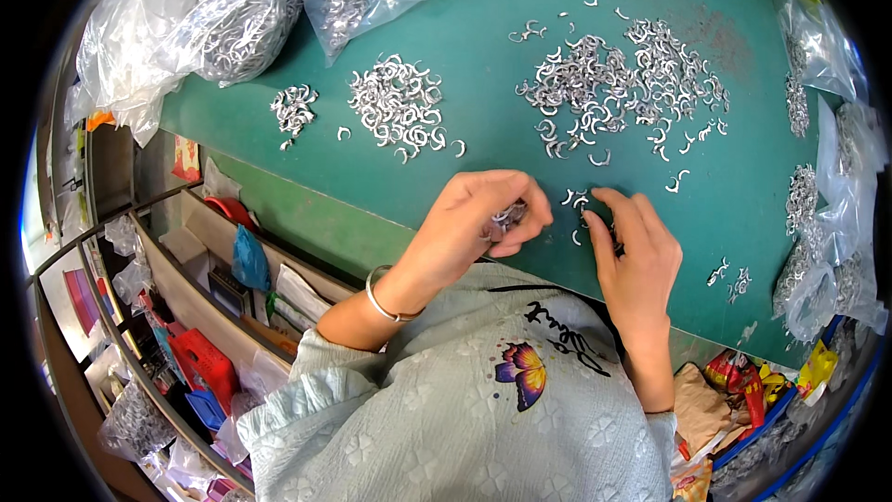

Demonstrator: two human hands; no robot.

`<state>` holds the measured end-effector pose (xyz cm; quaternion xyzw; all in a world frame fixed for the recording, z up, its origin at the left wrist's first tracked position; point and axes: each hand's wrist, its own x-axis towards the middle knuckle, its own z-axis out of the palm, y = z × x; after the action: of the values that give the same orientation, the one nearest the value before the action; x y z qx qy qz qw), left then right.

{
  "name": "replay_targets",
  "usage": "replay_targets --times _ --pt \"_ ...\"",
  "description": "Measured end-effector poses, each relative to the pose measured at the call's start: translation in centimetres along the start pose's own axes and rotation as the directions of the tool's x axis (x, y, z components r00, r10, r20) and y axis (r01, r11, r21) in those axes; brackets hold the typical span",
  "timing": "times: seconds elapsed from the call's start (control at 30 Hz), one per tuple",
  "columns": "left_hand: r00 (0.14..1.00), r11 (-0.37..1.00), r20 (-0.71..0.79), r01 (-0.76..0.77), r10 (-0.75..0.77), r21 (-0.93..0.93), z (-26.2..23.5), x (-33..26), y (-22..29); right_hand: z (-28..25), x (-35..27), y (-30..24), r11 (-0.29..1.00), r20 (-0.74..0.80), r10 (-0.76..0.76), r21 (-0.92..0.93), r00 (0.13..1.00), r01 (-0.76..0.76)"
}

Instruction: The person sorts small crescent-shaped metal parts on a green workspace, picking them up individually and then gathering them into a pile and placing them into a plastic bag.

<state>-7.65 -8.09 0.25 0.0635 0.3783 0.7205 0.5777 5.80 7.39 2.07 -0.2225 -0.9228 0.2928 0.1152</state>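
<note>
Left hand [483, 223] grips metal clips [506, 217]; right hand [636, 260] flat, fingers spread, near table edge [307, 214]

clips [613, 84]: bright bare metal, shiny, curved
bench [483, 28]: matt green surface, smooth, scuffed brownish patch near far right corner
bags [186, 19]: thin clear plastic, glossy, crinkled
bangle [379, 296]: polished silver metal
sleeve [465, 409]: pale quilted cloth, matt, printed butterfly
left hand [483, 223]: small bunch of shiny metal clips
</note>
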Motion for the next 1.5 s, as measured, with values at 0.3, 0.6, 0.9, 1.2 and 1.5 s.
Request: replay_targets --times 0.3,0.6,0.9,1.2,1.5 --pt "0.878 0.336 -0.002 -0.181 0.479 0.924 2.6 0.9 -2.3 -1.7 -2.0 1.7 0.967 -0.037 0.192 0.18 0.981 -0.183" --pt "0.88 0.068 0.112 -0.161 0.461 0.985 3.1 1.7 -2.0 -2.1 -2.6 2.3 0.984 -0.006 0.151 0.091 0.988 -0.15" --pt "0.88 0.018 0.211 -0.241 0.425 0.97 3.1 1.7 -2.5 -1.3 -2.2 1.6 0.988 -0.016 0.072 0.138 0.997 -0.069" --pt "0.885 0.125 0.12 -0.196 0.449 0.973 3.2 1.1 -1.8 0.7 -1.7 1.1 0.997 -0.059 -0.075 -0.025 0.995 0.073" --pt "0.867 0.103 0.104 -0.176 0.488 0.979 3.6 1.2 -2.1 -5.6 -2.8 6.2 0.936 -0.26 0.339 0.19 0.904 -0.296"
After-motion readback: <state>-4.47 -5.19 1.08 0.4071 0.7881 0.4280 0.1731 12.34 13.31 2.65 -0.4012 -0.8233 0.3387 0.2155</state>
